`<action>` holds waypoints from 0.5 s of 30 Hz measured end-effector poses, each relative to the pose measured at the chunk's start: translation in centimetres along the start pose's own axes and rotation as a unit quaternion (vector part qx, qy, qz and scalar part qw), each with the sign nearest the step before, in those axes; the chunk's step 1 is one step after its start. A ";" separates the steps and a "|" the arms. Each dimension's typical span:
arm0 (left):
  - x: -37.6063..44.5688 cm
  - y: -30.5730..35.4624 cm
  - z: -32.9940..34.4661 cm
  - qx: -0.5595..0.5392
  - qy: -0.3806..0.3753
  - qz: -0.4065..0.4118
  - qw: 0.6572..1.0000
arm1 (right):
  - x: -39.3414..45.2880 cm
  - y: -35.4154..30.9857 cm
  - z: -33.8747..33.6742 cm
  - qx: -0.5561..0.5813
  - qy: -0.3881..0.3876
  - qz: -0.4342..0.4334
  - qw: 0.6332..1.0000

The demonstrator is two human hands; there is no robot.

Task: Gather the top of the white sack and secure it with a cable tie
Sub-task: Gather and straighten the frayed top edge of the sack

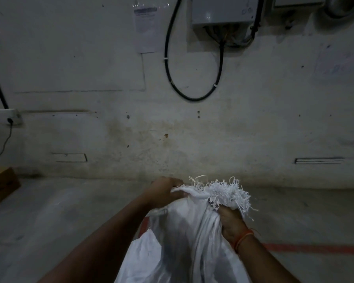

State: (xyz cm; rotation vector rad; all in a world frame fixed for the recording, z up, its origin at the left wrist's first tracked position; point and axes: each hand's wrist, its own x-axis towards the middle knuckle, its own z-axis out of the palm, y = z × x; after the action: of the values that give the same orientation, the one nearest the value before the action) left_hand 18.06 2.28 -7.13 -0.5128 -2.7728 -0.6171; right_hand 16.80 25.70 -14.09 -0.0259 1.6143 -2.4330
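White sack (184,237) stands upright on the floor (70,221), frayed top pointing up. Left hand (164,192) and right hand (231,221) clench its bunched neck. Wall notice (146,29) seems illegible.

One white sack (184,237), two hands: left hand (164,193), right hand (231,223). One orange wrist thread (242,238), one cardboard box (0,184), two grey wall boxes (223,11).

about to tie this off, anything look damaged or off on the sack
The white sack's top edge is frayed into loose strands above the right hand. The left hand grips the other side. No cable tie is visible.
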 end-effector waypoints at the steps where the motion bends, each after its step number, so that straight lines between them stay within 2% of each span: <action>1: 0.3 0.7 -0.1 0.008 0.008 0.014 1.000 | -0.3 -0.2 0.4 -0.006 -0.013 -0.014 1.000; 6: 1.8 2.2 1.0 0.045 0.030 0.062 0.997 | -0.3 -0.6 1.9 -0.071 -0.135 -0.066 0.986; 9: 1.4 2.7 1.3 0.020 0.049 0.068 0.996 | 0.7 -0.1 1.5 -0.126 -0.118 -0.063 0.983; 10: 1.1 2.6 1.1 -0.005 0.051 0.052 0.997 | 1.1 0.3 0.9 -0.118 -0.097 -0.056 0.987; 12: 0.2 2.0 0.4 -0.094 0.066 -0.031 0.993 | 1.6 1.0 0.0 -0.077 -0.060 -0.022 0.995; 15: -1.5 0.7 -0.5 -0.184 0.177 -0.185 0.949 | 1.3 1.2 -0.4 -0.049 -0.006 -0.006 0.999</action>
State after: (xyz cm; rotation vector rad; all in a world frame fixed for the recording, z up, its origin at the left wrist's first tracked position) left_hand 19.73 2.20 -6.91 0.0634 -2.4237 -1.1955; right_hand 15.67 25.39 -15.45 -0.0659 1.7318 -2.3548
